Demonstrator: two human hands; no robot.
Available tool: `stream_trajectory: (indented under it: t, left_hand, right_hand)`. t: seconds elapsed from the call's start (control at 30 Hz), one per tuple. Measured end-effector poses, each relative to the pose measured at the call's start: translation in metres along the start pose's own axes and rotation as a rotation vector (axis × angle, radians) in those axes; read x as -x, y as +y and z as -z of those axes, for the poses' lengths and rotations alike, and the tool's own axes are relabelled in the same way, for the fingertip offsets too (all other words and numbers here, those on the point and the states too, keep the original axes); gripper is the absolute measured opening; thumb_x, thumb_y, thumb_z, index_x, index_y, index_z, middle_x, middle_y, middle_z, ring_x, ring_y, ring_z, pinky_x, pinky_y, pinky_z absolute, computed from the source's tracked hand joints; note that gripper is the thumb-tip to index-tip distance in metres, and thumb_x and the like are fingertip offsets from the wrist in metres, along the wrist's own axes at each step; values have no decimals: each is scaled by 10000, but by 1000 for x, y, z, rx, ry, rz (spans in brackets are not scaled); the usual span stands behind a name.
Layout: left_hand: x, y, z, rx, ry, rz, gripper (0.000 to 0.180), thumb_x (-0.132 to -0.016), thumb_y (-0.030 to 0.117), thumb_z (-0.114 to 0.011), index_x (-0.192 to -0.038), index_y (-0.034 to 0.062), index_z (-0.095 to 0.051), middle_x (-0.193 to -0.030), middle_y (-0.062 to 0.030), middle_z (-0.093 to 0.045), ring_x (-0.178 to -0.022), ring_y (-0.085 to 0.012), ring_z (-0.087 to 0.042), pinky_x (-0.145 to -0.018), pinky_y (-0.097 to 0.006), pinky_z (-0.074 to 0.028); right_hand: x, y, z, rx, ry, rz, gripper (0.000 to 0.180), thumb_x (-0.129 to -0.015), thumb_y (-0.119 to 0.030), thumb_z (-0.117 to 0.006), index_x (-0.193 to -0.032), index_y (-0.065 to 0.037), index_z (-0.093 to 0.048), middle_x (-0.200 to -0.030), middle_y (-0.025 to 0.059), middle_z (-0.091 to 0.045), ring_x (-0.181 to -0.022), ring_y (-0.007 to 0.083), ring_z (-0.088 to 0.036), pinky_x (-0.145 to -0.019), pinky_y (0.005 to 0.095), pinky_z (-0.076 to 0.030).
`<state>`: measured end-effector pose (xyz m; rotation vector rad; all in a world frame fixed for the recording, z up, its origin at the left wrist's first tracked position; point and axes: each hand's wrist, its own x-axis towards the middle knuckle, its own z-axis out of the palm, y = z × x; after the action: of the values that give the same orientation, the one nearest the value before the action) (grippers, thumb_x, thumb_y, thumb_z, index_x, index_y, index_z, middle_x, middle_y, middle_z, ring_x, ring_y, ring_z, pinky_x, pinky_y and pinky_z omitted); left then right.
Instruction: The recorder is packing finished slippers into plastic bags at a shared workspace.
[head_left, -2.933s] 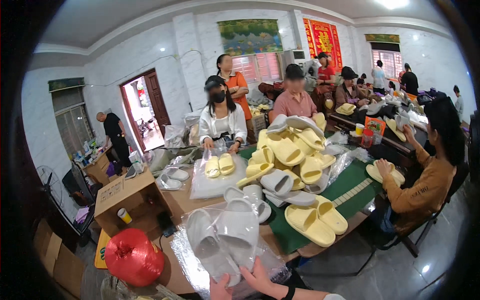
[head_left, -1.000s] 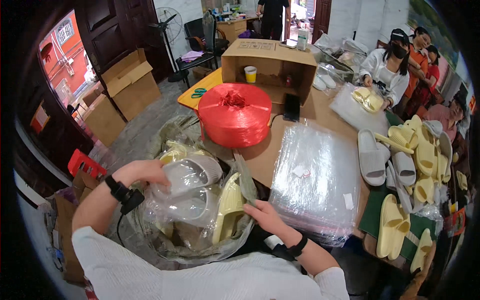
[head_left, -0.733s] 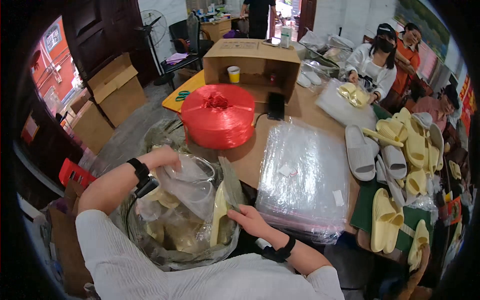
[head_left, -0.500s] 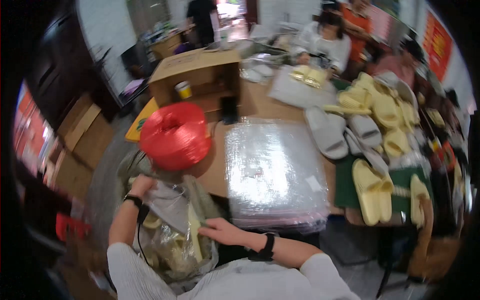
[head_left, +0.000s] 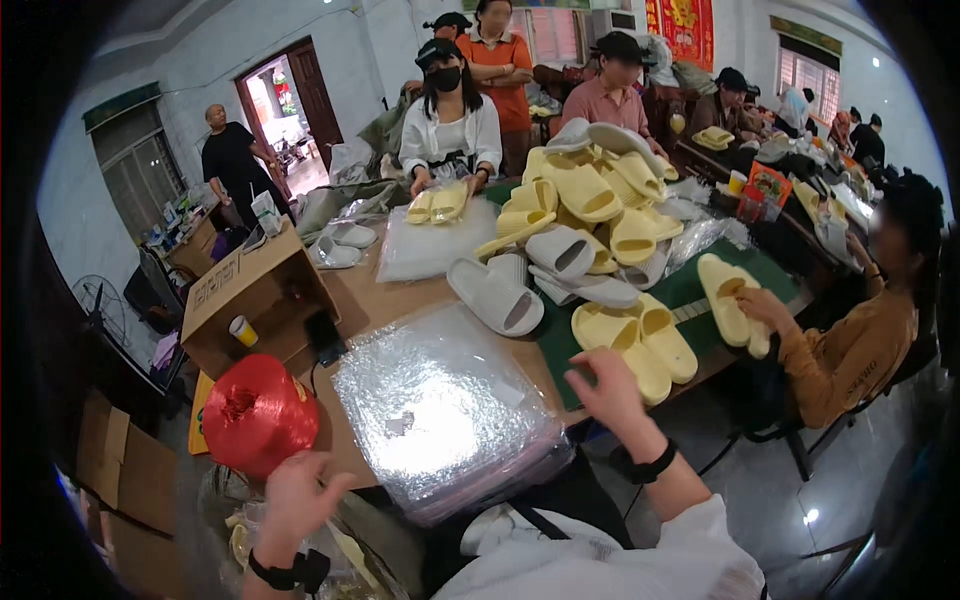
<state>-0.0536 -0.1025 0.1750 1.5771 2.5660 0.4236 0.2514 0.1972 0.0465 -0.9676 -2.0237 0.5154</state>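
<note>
My right hand point(head_left: 608, 395), fingers apart and holding nothing, hovers at the table's near edge beside a pair of yellow slippers point(head_left: 668, 345). My left hand point(head_left: 298, 500) is raised and empty, its thumb apart from the fingers, just in front of a big roll of red plastic twine point(head_left: 260, 412). Below that hand, partly hidden by it, is a sack point(head_left: 375, 525) with yellow slippers in clear plastic. Between my hands lies a shiny stack of clear plastic bags point(head_left: 430, 375).
A heap of yellow and grey slippers point(head_left: 590, 190) covers the green mat. An open cardboard box point(head_left: 225, 290) stands back left. At right, a co-worker's hand point(head_left: 762, 308) holds yellow slippers; across the table, another person point(head_left: 450, 125) handles a yellow pair.
My view has swung to the right. Both hands have left the sack and its bagged slippers; the right hand has moved across to the yellow pair, the left has lifted.
</note>
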Motion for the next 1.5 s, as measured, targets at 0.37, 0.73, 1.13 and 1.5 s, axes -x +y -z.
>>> stream_trajectory:
  t: [0.37,0.73,1.13,1.5]
  left_hand:
    - [-85,54,-182,-178,-253,-329,874,-820,561,-681,-1463,57,-371,-1430,-401,-323,-1302,-567,-371,-1067,-554,-378]
    - [-65,26,-225,-152,23,-315,912,-754,702,-650,-1454,160,-429,-1416,-323,-384,-1275,-489,-391,-1007,-582,-350]
    - [-65,16,-215,-107,-91,-466,871,-767,538,-719,-1473,152,-386,-1459,-324,-343,-1295,-528,-394,-1015,-542,-404]
    - [-59,44,-236,151,172,-213,395,-976,347,-478,-1312,175,-596,-1368,-310,-470,-1271,-515,-428,-944,-571,-406]
  right_hand:
    - [-43,155,33,561,-197,-296,487,-866,-400,-660,-1098,24,-597,-1134,238,-573,-1016,408,-594,-872,468,-497]
    - [7,133,27,121,-182,-136,338,-798,-298,-697,-761,30,-627,-732,222,-633,-722,400,-635,-652,469,-500]
    - [66,42,13,-337,-138,-240,234,-899,-176,-681,-927,56,-678,-714,50,-672,-643,82,-571,-564,280,-461]
    - [71,17,-4,-581,-70,-275,203,-904,-118,-661,-999,61,-666,-803,45,-694,-722,82,-593,-637,265,-486]
